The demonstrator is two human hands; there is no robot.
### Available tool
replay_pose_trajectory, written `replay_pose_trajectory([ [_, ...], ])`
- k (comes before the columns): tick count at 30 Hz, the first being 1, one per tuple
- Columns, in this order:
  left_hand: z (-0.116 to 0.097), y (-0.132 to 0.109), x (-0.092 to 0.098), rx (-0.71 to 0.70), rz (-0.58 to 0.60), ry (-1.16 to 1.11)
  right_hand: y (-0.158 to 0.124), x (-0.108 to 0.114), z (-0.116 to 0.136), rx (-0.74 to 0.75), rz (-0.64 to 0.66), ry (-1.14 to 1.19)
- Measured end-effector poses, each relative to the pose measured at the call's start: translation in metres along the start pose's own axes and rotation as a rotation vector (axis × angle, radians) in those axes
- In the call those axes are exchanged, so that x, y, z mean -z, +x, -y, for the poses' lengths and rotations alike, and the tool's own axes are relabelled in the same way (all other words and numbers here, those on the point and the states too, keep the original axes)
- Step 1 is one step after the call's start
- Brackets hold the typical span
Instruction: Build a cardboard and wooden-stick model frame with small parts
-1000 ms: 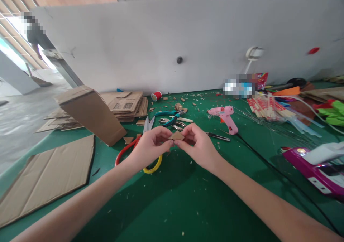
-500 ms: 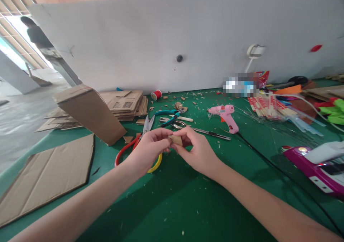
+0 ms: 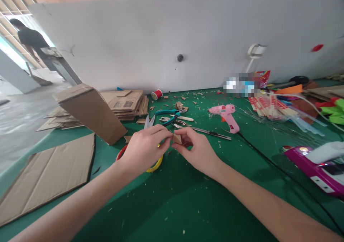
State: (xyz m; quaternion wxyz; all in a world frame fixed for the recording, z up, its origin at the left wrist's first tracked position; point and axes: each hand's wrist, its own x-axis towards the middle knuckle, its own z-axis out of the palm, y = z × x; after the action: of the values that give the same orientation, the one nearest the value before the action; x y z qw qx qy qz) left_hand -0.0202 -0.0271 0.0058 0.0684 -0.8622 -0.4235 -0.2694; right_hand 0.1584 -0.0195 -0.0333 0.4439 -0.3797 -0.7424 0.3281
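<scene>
Between the thumb and fingers of my right hand [image 3: 197,145] is a small piece of cardboard [image 3: 177,139]. My left hand [image 3: 147,145] is closed in a pinch at the left edge of that piece; whether its fingertips grip the cardboard or something tiny on it, I cannot make out. Under my left hand lie scissors [image 3: 155,167] with red and yellow handles, partly hidden, their blades pointing away. Just beyond my hands are teal-handled pliers [image 3: 170,120] and a utility knife [image 3: 211,132].
A pink glue gun [image 3: 224,113] lies right of centre, its black cord running to the lower right. At left stand a folded cardboard form [image 3: 94,113], a flat cardboard sheet [image 3: 51,174] and a cardboard stack [image 3: 126,104]. A red thread spool [image 3: 157,94] sits near the white partition [image 3: 120,48].
My left hand has turned over, back upward, its fingertips now at the cardboard's left edge. My right hand holds nearly still. In the background, a person has bent and moved left.
</scene>
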Motion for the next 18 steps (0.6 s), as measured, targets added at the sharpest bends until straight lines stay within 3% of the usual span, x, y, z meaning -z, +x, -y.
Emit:
replay_pose_trajectory([
  [4,-0.0016,-0.0014,0.0030,-0.242,0.034,0.382,0.0003,-0.0002,0.0011,0.070,0.031,-0.101],
  [7,-0.0032,0.0000,0.0041,-0.288,0.092,0.474,0.0000,-0.0003,0.0039,0.079,0.072,-0.127],
  [12,0.0004,0.0016,0.0023,-0.249,0.094,0.393,0.0008,-0.0004,0.0082,0.041,0.118,-0.114],
  [18,0.0044,0.0028,-0.0004,-0.095,0.166,0.206,0.0007,0.0016,0.0060,0.025,0.124,-0.095],
])
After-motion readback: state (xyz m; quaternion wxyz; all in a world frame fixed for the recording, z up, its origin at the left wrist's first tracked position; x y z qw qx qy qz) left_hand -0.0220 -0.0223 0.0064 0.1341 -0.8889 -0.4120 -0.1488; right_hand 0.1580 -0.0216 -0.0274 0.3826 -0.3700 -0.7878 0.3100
